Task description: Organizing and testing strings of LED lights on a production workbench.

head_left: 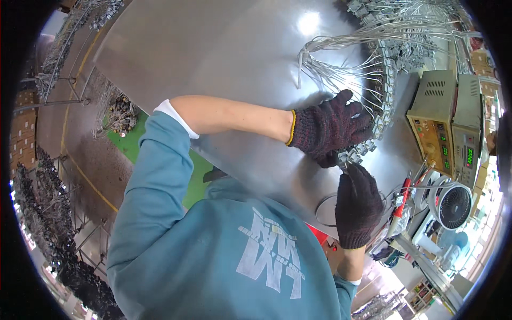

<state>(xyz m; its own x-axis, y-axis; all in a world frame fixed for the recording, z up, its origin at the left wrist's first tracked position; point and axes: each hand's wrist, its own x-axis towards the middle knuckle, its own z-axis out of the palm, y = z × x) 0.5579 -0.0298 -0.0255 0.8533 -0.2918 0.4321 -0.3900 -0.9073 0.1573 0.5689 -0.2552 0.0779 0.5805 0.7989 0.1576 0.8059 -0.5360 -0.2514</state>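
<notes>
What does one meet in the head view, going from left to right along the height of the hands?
Green floor mat → teal sleeve → left hand in a dark knit glove → beige test instrument → small fan.

Large bare sheet-metal bench (213, 48), dull silver, with a bright lamp reflection near its far edge. At right, two beige instrument boxes (434, 120) stand side by side, the nearer one showing green lit digits on its front panel. Just below them, a small white desk fan (453, 205) with a dark round grille, and beside it a red-handled tool (402, 194) lying among loose leads. A flat grey ring (325, 210) rests at the bench edge. At left, green floor mat (130, 141) and grey floor with yellow lines (88, 181); metal racks (37, 213) hung with dark bundles line the aisle.
</notes>
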